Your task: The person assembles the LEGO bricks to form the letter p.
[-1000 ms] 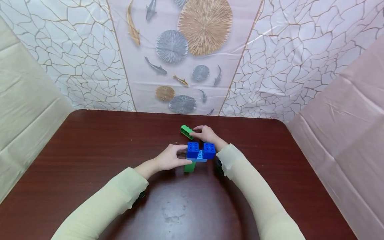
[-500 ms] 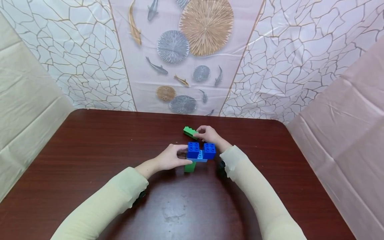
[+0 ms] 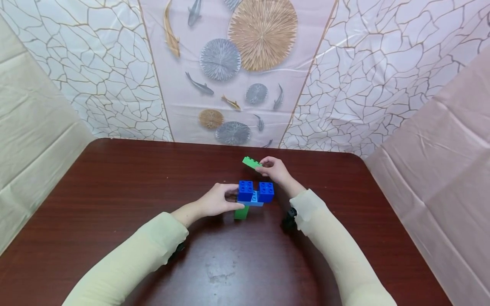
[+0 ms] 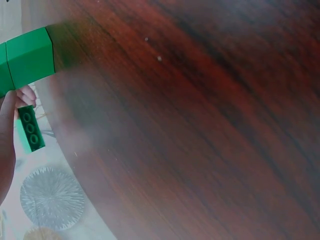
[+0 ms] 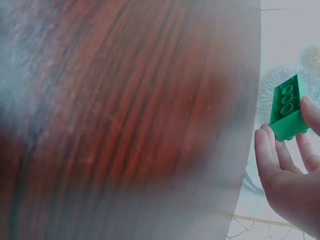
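Observation:
In the head view my left hand (image 3: 216, 200) grips the left side of a stack of building blocks, thumb in front and fingers behind. Two dark blue blocks (image 3: 246, 191) top the stack, on either side of a light blue block (image 3: 250, 203). Beneath that is a green base (image 3: 241, 212), two green blocks (image 4: 31, 57) side by side in the left wrist view. Behind the stack my right hand (image 3: 276, 171) pinches one end of a long green building block (image 3: 251, 162). The right wrist view shows the hollow underside of this green block (image 5: 286, 102), its other end free.
The dark brown wooden table (image 3: 115, 204) has a rounded far edge. A patterned backdrop (image 3: 233, 76) hangs behind it, and pale cloth panels (image 3: 432, 161) flank both sides.
My right hand has lifted the long green block, moved it right and slightly away, and turned it so its studs face up. The left hand and the stack have stayed nearly still.

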The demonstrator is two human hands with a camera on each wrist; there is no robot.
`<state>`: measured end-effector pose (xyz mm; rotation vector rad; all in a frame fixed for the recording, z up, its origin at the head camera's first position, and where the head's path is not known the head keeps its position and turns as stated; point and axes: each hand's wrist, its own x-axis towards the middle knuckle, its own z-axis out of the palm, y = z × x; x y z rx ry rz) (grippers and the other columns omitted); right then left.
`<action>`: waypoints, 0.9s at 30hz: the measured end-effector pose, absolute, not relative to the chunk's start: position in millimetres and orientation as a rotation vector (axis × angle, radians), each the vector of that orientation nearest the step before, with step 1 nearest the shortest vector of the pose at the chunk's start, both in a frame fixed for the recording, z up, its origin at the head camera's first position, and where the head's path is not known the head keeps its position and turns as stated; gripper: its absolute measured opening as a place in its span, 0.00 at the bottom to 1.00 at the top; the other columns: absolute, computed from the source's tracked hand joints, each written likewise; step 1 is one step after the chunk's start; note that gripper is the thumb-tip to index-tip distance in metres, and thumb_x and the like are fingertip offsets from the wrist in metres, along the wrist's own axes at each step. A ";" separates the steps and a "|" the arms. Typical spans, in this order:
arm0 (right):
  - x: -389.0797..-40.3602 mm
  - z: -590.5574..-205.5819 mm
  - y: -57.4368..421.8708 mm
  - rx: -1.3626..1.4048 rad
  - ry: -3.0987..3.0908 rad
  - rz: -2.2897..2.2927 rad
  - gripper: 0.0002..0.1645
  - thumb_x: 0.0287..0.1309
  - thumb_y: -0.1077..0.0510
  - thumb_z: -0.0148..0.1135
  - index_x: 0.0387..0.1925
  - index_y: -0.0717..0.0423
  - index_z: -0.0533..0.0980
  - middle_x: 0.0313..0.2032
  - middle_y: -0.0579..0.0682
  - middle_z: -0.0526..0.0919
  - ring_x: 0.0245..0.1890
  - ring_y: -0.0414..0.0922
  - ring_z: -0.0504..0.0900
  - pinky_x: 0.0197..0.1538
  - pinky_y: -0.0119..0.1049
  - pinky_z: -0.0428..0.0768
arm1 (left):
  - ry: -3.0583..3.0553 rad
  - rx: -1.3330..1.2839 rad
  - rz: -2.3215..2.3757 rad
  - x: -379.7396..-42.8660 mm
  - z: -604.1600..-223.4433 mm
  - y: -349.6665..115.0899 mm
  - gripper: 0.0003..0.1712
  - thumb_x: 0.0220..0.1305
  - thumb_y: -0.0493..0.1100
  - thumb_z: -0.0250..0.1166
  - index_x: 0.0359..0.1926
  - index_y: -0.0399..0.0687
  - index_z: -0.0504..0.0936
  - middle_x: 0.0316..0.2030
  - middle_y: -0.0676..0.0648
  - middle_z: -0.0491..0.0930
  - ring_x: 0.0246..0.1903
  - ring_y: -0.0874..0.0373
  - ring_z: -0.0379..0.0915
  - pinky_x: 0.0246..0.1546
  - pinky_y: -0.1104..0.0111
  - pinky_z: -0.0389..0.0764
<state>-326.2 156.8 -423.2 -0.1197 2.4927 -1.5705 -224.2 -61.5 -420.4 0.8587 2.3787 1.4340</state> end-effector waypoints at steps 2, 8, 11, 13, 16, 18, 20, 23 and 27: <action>-324.9 -420.6 159.0 -0.120 2.507 -1.588 0.15 0.54 0.62 0.65 0.41 0.65 0.73 0.34 0.52 0.79 0.36 0.46 0.79 0.49 0.45 0.81 | 2.382 0.855 1.432 -224.5 -421.0 -61.4 0.27 0.57 0.44 0.68 0.56 0.39 0.74 0.48 0.40 0.81 0.47 0.52 0.80 0.47 0.65 0.80; -319.0 -413.0 164.9 -0.160 2.561 -1.596 0.16 0.53 0.61 0.66 0.41 0.65 0.74 0.37 0.57 0.81 0.32 0.41 0.77 0.48 0.46 0.81 | 2.391 0.843 1.416 -223.7 -420.4 -61.2 0.27 0.57 0.44 0.68 0.56 0.40 0.74 0.48 0.41 0.81 0.48 0.52 0.79 0.47 0.66 0.80; -316.6 -409.9 168.0 -0.179 2.599 -1.595 0.17 0.51 0.61 0.68 0.41 0.65 0.75 0.39 0.59 0.82 0.33 0.40 0.76 0.46 0.41 0.81 | 2.390 0.842 1.417 -223.9 -420.7 -60.8 0.27 0.57 0.44 0.68 0.56 0.40 0.74 0.48 0.41 0.81 0.48 0.53 0.79 0.48 0.66 0.80; -314.6 -406.7 169.9 -0.187 2.620 -1.585 0.17 0.51 0.60 0.69 0.41 0.64 0.76 0.40 0.59 0.82 0.35 0.41 0.76 0.44 0.35 0.79 | 2.391 0.847 1.419 -223.4 -420.0 -60.8 0.26 0.57 0.44 0.67 0.56 0.40 0.74 0.48 0.41 0.81 0.48 0.52 0.79 0.48 0.65 0.80; -310.4 -400.6 172.2 -0.219 2.639 -1.576 0.18 0.51 0.59 0.69 0.43 0.64 0.77 0.42 0.58 0.82 0.39 0.43 0.77 0.42 0.29 0.76 | 2.392 0.847 1.420 -223.7 -420.7 -60.5 0.26 0.57 0.44 0.67 0.56 0.40 0.74 0.48 0.41 0.82 0.48 0.52 0.79 0.48 0.65 0.80; -306.7 -395.7 173.7 -0.234 2.627 -1.586 0.18 0.51 0.59 0.68 0.44 0.63 0.77 0.42 0.57 0.82 0.41 0.44 0.78 0.42 0.28 0.76 | 2.394 0.845 1.415 -223.6 -420.7 -60.3 0.26 0.57 0.44 0.67 0.56 0.40 0.74 0.48 0.41 0.82 0.48 0.52 0.79 0.48 0.65 0.80; -302.9 -390.3 175.2 -0.255 2.617 -1.587 0.19 0.51 0.59 0.68 0.44 0.63 0.77 0.42 0.55 0.83 0.42 0.44 0.78 0.42 0.28 0.77 | 2.399 0.840 1.409 -223.8 -421.4 -60.1 0.26 0.57 0.44 0.67 0.56 0.41 0.74 0.48 0.41 0.82 0.48 0.53 0.79 0.48 0.65 0.80; -297.1 -381.4 177.1 -0.273 2.588 -1.607 0.19 0.51 0.58 0.69 0.45 0.62 0.77 0.39 0.49 0.83 0.42 0.42 0.78 0.42 0.29 0.77 | 2.402 0.843 1.408 -223.1 -420.9 -60.3 0.26 0.57 0.44 0.67 0.56 0.41 0.74 0.48 0.41 0.82 0.48 0.53 0.79 0.48 0.66 0.80; -288.7 -369.4 178.9 -0.298 2.568 -1.639 0.19 0.51 0.59 0.69 0.44 0.62 0.77 0.35 0.38 0.82 0.42 0.40 0.77 0.42 0.28 0.77 | 2.398 0.858 1.425 -222.9 -421.0 -60.5 0.25 0.57 0.43 0.68 0.55 0.41 0.75 0.48 0.41 0.82 0.48 0.53 0.79 0.47 0.66 0.80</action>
